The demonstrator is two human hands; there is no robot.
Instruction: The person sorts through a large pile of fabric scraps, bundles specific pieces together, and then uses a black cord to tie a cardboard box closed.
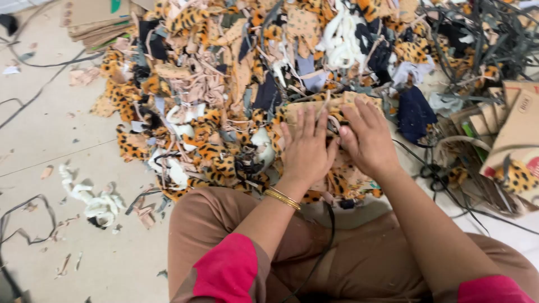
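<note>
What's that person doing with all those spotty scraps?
A person sits on the floor by a big heap of scraps, many with leopard spots. The left hand and right hand lie flat, side by side, on a tan piece at the heap's near edge. Cardboard lies to the right.

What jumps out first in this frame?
A sprawling heap of leopard-print, tan and navy fabric scraps fills the floor ahead of the seated person. At its near edge, the left hand, gold bangles on its wrist, and the right hand press side by side on a tan perforated piece. Flattened brown cardboard lies at right.
</note>
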